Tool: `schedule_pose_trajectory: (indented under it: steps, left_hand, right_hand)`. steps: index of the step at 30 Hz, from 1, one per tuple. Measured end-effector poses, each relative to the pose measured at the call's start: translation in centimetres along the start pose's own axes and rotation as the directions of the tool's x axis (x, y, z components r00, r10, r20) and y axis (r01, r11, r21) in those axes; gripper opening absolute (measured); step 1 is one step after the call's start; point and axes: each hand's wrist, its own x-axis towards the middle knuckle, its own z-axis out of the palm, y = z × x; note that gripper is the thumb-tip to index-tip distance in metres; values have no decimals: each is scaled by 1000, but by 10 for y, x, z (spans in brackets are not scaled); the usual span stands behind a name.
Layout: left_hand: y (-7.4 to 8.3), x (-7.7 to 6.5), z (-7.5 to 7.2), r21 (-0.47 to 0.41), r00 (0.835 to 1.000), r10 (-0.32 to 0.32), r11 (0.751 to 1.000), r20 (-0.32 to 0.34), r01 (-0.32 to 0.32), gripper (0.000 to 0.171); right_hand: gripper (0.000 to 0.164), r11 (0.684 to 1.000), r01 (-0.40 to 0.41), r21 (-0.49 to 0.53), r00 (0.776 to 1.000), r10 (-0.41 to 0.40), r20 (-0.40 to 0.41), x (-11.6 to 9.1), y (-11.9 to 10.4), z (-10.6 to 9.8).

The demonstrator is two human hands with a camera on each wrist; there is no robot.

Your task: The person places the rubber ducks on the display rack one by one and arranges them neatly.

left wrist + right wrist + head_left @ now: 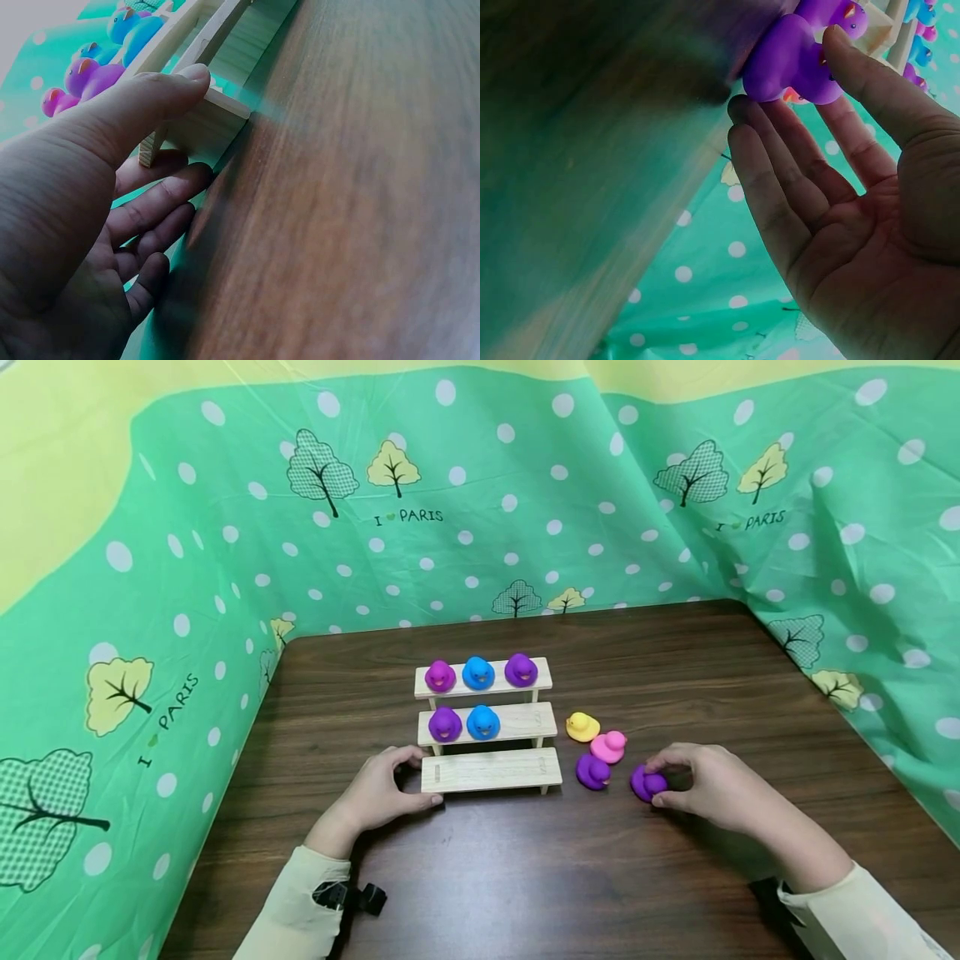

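Observation:
A three-step wooden stand (491, 772) rests on the table. My left hand (384, 789) grips the left end of its lowest step, thumb at the front edge and forefinger behind; the left wrist view shows the thumb (169, 94) against the wood. Right of the stand, my right hand (708, 785) pinches a purple rubber duck (647, 783) between thumb and fingers, low at the tabletop. Beside it lie another purple duck (593, 772), a pink duck (608, 747) and a yellow duck (582, 727). In the right wrist view the pinched purple duck (780, 64) partly hides others.
The top step bears a magenta duck (440, 677), a blue duck (478, 673) and a purple duck (521, 670). On the middle step sit a purple duck (445, 724) and a blue duck (483, 723). A green dotted cloth (465, 560) hangs around the dark wooden table (525, 877).

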Motion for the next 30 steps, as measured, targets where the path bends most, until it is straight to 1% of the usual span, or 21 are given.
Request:
schedule_pose_trajectory:
  steps: [4, 13, 18, 22, 25, 30]
  left_hand:
    - [0, 0, 0, 4, 1000, 3, 1000, -2, -3, 52]
    - [-2, -1, -1, 3, 1000, -2, 1000, -3, 2, 52]
    - [-1, 0, -1, 5, 1000, -1, 1000, 7, 1, 52]
    - [-2, 0, -1, 4, 1000, 2, 1000, 7, -2, 52]
    - [-1, 0, -1, 0, 1000, 2, 1000, 8, -2, 52]
    - [1, 0, -1, -3, 1000, 4, 1000, 8, -4, 51]
  right_hand:
    - [36, 1000, 1, 17, 1000, -1, 7, 0, -1, -1]
    - [33, 999, -8, 38, 1000, 9, -23, 1, -8, -8]
    - [34, 998, 51, 48, 996, -47, -82, 3, -16, -11]
    - [35, 992, 121, 47, 983, -113, -147, 8, -23, -11]
    - [35, 988, 148, 42, 974, -138, -180, 13, -29, -11]
    - [33, 984, 169, 54, 967, -155, -200, 22, -40, -11]
